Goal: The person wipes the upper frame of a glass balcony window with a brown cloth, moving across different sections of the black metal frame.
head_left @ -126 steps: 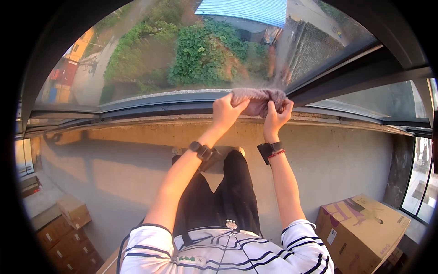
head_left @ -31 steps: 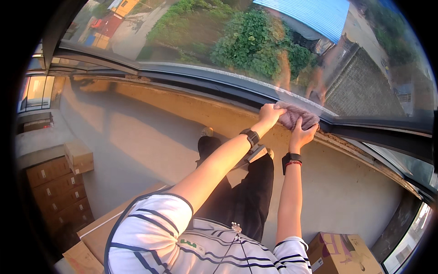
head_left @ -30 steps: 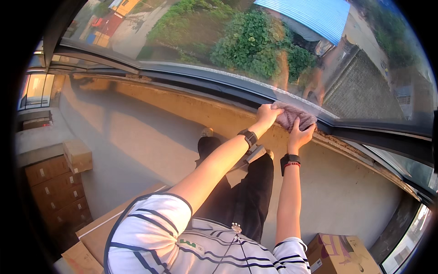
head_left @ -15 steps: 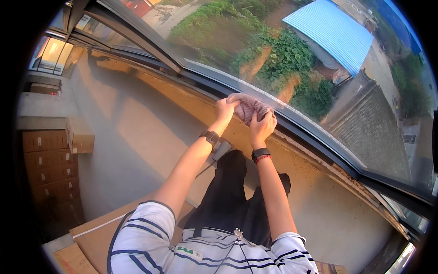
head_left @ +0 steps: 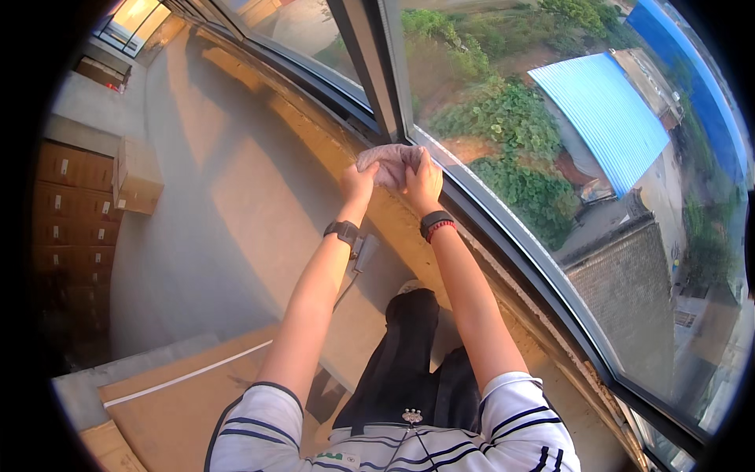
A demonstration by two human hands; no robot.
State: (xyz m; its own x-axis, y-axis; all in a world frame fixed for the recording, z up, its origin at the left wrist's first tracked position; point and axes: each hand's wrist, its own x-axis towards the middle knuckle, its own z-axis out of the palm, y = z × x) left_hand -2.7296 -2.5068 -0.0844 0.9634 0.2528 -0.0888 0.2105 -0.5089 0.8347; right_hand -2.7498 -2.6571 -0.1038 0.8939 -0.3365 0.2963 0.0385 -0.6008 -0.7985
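Observation:
Between my two hands is a pinkish-grey cloth (head_left: 391,161), bunched and folded. My left hand (head_left: 360,181) pinches its left end with the thumb on top. At the other end my right hand (head_left: 425,179) grips the cloth, fingers curled round it. Both hands are over the lower window frame (head_left: 480,211), close to the foot of a dark upright mullion (head_left: 391,86). The cloth looks close to the frame; whether it touches cannot be made out.
Window glass (head_left: 503,141) spans the right, with greenery and a blue roof outside. Below runs a rough ledge (head_left: 393,216). A white power strip (head_left: 363,253) with a cable lies beneath my left wrist. Stacked brown cartons (head_left: 79,208) stand at left; a large flat carton (head_left: 189,393) lies near me.
My view has turned, and my hands with the cloth have shifted leftward along the frame to the upright mullion. Both hands still hold the cloth, now more bunched.

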